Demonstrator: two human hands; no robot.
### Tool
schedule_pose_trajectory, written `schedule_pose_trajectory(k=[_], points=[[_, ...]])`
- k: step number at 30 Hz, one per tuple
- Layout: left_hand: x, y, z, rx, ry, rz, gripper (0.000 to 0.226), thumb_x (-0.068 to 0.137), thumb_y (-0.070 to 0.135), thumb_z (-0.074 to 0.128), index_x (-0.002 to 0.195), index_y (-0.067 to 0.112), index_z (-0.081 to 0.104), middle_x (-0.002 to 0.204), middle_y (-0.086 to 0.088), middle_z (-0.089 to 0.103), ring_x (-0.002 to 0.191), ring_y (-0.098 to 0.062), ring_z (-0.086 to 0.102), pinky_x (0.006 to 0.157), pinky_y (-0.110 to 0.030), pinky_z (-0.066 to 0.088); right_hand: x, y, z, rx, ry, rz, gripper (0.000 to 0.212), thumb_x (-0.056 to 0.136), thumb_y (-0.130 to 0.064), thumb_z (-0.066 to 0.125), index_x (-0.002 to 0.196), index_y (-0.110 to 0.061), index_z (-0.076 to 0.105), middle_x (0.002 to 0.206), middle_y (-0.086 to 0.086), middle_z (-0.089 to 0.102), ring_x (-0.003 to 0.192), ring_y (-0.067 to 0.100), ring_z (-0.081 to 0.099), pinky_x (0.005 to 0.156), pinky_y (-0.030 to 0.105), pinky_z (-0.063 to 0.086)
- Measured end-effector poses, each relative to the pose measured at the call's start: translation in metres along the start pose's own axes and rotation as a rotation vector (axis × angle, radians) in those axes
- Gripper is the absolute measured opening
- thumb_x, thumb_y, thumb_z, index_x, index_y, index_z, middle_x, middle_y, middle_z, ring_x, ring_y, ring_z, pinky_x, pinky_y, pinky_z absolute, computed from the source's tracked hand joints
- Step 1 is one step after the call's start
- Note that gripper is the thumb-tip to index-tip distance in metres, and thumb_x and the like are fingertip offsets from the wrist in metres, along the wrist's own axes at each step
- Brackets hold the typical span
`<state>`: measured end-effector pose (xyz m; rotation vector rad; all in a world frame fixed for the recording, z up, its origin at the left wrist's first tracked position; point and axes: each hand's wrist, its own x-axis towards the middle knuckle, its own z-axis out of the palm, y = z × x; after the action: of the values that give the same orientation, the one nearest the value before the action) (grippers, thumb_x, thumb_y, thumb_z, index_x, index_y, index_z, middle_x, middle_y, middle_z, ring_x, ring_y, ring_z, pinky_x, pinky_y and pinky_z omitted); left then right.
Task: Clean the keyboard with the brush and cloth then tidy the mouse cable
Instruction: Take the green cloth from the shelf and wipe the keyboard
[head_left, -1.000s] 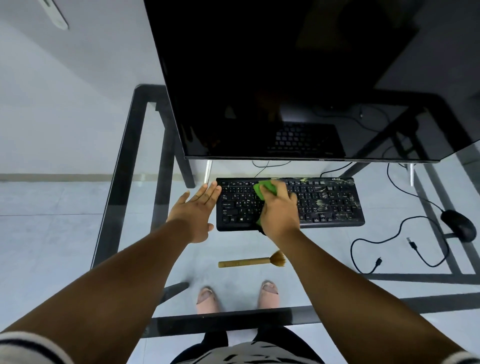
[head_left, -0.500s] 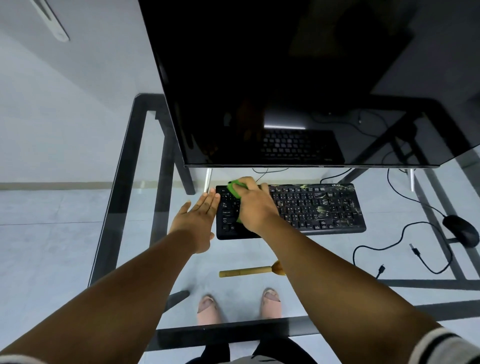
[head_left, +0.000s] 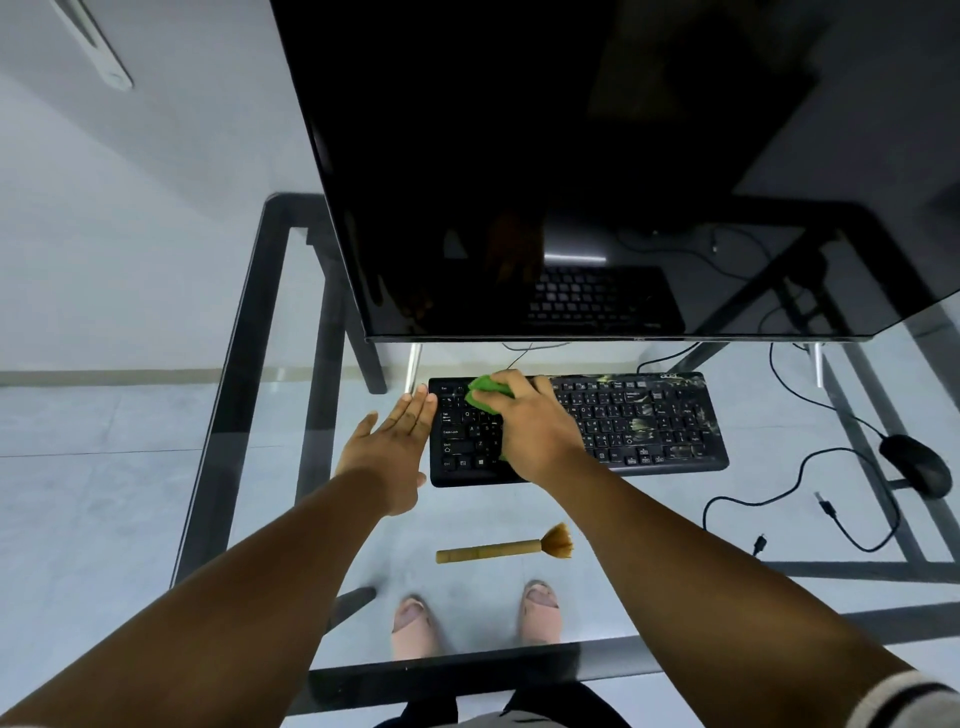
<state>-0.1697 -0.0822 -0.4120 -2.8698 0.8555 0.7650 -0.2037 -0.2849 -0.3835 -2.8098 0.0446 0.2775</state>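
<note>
From the head camera, a black keyboard (head_left: 576, 428) lies on a glass table (head_left: 249, 415), just in front of a large dark monitor (head_left: 597, 171) whose screen mirrors the keys.

The right hand (head_left: 535, 428) rests on the left part of the keyboard with its fingers curled over a green cloth (head_left: 483, 391), pressing it onto the keys near the top left corner. Most of the cloth is hidden under the hand; only its far edge shows.

The left hand (head_left: 389, 457) lies flat with fingers straight and together, holding nothing. Its fingertips (head_left: 421, 402) meet the left end of the keyboard, and the palm sits on the glass beside it.

A brush (head_left: 506, 546) with a tan handle lies on the glass nearer the person than the keyboard, between the two forearms, bristles pointing right. Neither hand touches it.

A black mouse (head_left: 917, 465) sits at the far right of the table, well apart from the keyboard. Its cable (head_left: 795, 467) runs in loose loops across the glass between mouse and keyboard, with a free plug end lying near the brush side.

Through the glass, two feet (head_left: 415, 623) in pale slippers stand on the tiled floor (head_left: 78, 493).
</note>
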Motion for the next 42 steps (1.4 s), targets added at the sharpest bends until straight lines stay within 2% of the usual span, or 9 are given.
schedule_pose_trajectory(k=[4,12,16,22,26,31,35,40,42], points=[[0.000,0.000,0.001,-0.013,0.004,-0.003,0.093,0.097,0.031,0.047,0.146,0.020,-0.031,0.152,0.006,-0.037,0.147,-0.012,-0.019,0.122,-0.039,0.001,-0.007,0.006,0.001,0.020,0.050,0.085,0.068,0.081,0.005,0.052,0.133,-0.039,0.055,0.134,-0.016,0.038,0.114,0.019,0.032,0.071,0.031,0.055],[-0.007,0.000,0.013,-0.116,0.079,-0.045,0.092,0.097,0.030,0.048,0.148,0.023,-0.028,0.152,0.008,-0.036,0.147,-0.011,-0.017,0.122,-0.037,0.005,0.004,-0.010,-0.001,-0.021,-0.019,-0.019,0.074,0.080,0.004,0.055,0.137,-0.042,0.048,0.138,-0.016,0.033,0.120,0.018,0.032,0.074,0.034,0.055],[-0.011,0.004,0.023,-0.145,0.129,-0.043,0.087,0.098,0.024,0.044,0.143,0.020,-0.030,0.154,0.006,-0.032,0.149,-0.013,-0.013,0.120,-0.035,0.006,0.004,-0.007,-0.001,0.000,-0.001,0.038,0.067,0.081,0.000,0.054,0.135,-0.040,0.051,0.136,-0.013,0.036,0.118,0.019,0.031,0.077,0.036,0.056],[-0.010,0.003,0.021,-0.129,0.087,-0.042,0.085,0.101,0.029,0.042,0.145,0.019,-0.030,0.150,0.005,-0.035,0.148,-0.014,-0.017,0.120,-0.037,0.001,0.013,-0.031,0.003,-0.004,0.000,-0.068,0.068,0.081,0.003,0.054,0.134,-0.040,0.052,0.137,-0.015,0.036,0.119,0.019,0.033,0.073,0.036,0.055],[-0.010,0.002,0.019,-0.134,0.060,-0.036,0.084,0.101,0.029,0.041,0.144,0.021,-0.031,0.150,0.007,-0.035,0.147,-0.013,-0.018,0.120,-0.037,0.001,0.010,-0.022,-0.001,-0.048,0.002,-0.023,0.071,0.080,0.004,0.053,0.131,-0.045,0.053,0.134,-0.016,0.037,0.117,0.017,0.032,0.071,0.033,0.053],[-0.010,0.002,0.016,-0.132,0.041,-0.031,0.082,0.101,0.028,0.040,0.147,0.020,-0.028,0.155,0.005,-0.032,0.147,-0.014,-0.018,0.121,-0.038,0.000,0.012,-0.027,0.000,0.013,-0.019,-0.036,0.069,0.081,0.004,0.052,0.131,-0.044,0.055,0.136,-0.014,0.037,0.119,0.018,0.031,0.077,0.037,0.054],[-0.011,0.002,0.015,-0.128,0.044,-0.029,0.083,0.101,0.029,0.040,0.145,0.020,-0.030,0.150,0.006,-0.035,0.147,-0.014,-0.019,0.121,-0.038,-0.001,0.018,-0.033,0.001,0.009,-0.018,-0.066,0.066,0.081,0.003,0.053,0.128,-0.043,0.058,0.134,-0.013,0.038,0.118,0.019,0.033,0.079,0.038,0.054],[-0.013,0.002,0.017,-0.166,0.099,-0.025,0.083,0.100,0.031,0.041,0.148,0.022,-0.026,0.153,0.008,-0.034,0.147,-0.013,-0.020,0.121,-0.038,-0.001,0.005,0.000,0.002,0.066,0.121,0.093,0.060,0.082,0.005,0.050,0.118,-0.041,0.063,0.125,-0.017,0.045,0.111,0.017,0.034,0.066,0.030,0.051],[-0.016,-0.001,0.016,-0.183,0.141,-0.014,0.085,0.097,0.037,0.044,0.151,0.024,-0.020,0.157,0.007,-0.029,0.148,-0.014,-0.017,0.121,-0.038,0.000,-0.001,0.016,0.002,0.111,0.181,0.211,0.060,0.083,0.004,0.049,0.123,-0.039,0.062,0.129,-0.014,0.045,0.113,0.022,0.035,0.068,0.027,0.046]])
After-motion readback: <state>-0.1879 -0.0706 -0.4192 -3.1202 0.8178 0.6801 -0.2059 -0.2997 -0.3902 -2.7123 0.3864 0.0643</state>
